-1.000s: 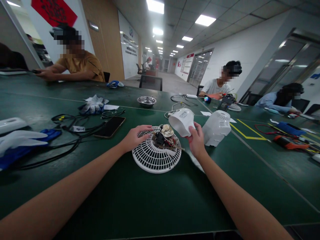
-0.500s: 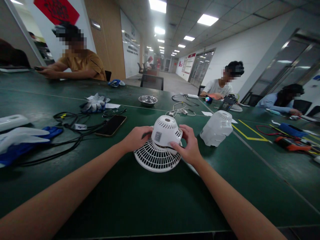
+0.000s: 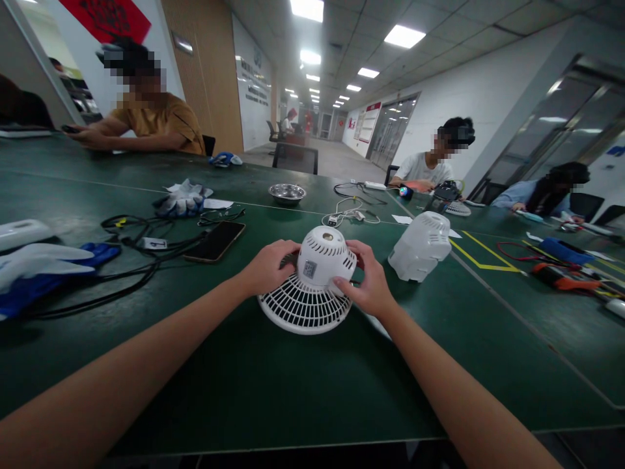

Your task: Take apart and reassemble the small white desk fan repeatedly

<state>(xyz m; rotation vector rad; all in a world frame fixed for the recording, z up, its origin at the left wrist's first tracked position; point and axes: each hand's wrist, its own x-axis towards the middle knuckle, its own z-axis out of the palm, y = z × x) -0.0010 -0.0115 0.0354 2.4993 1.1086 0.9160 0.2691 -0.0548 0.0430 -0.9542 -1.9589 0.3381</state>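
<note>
A white motor housing [image 3: 326, 257] with vent slots and a small label sits on a round white fan grille [image 3: 305, 309], which lies face down on the table. My left hand [image 3: 270, 266] grips the housing from its left side, thumb against it. On the other side my right hand [image 3: 368, 277] has its fingers behind the housing and its thumb on the front. Under my right wrist, part of a pale thing [image 3: 378, 324] shows; its kind is hidden. A white plastic fan base [image 3: 420, 247] stands to the right of my hands.
A phone [image 3: 216, 241], black cables [image 3: 146, 260] and blue-white gloves [image 3: 43, 270] lie at left. Behind the housing are a metal bowl [image 3: 287, 193] and a white cable [image 3: 351, 215]. At right lies an orange multimeter [image 3: 564, 277]. Several people sit around the green table [image 3: 273, 397].
The view has shifted slightly. Both hands keep their hold on the housing, which has tipped or turned a little; the grille stays under it.
</note>
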